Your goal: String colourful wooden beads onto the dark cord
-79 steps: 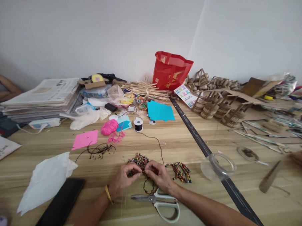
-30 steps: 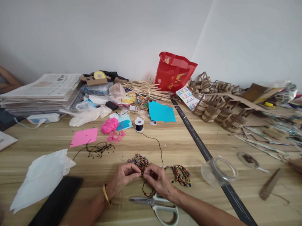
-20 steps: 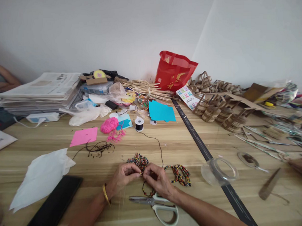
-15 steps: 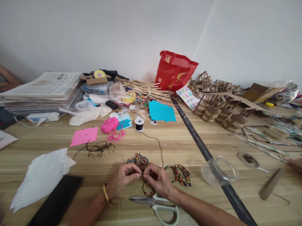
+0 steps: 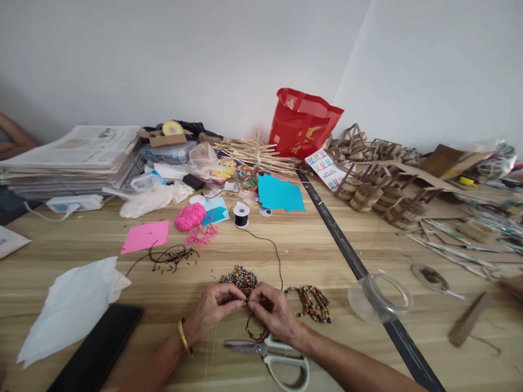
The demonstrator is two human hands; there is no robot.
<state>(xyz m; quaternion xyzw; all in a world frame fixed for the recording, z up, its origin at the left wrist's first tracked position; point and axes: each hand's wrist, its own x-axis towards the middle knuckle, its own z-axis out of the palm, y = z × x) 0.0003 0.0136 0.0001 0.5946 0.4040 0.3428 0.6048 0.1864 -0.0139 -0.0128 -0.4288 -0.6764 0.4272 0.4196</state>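
The beaded strand (image 5: 255, 328) hangs as a small loop between the two hands, just above the table (image 5: 311, 250) and directly in front of the person. The left hand (image 5: 213, 309) and the right hand (image 5: 276, 313) are brought together fingertip to fingertip, each pinched on the black cord (image 5: 278, 259) where the strand ends; whether a bead or a knot lies between the fingertips cannot be told, since the spot is too small. For this pinch to serve well, the cord would best be kept taut between the two hands and the loop left hanging free, so that no beads slide off the open end. The wrists are rested low near the table, which is judged to steady such fine work.

Just below the hands, the white-handled scissors (image 5: 276, 358) lie closed, within easy reach of the right hand. To the near left a black phone (image 5: 96, 353) and a white plastic bag (image 5: 72, 306) are seen. Touching the far side of the fingers, a heap of coloured beads (image 5: 239, 277) lies, and just right of it finished beaded bracelets (image 5: 312, 299). A clear round lid (image 5: 381, 293) rests further right. The cord is led back across the table to a small black spool (image 5: 240, 215); slack should be kept there so nothing tugs. Beside it a pink yarn ball (image 5: 190, 217) and pink paper (image 5: 146, 236) are found, and at the wall a red bag (image 5: 303, 124).
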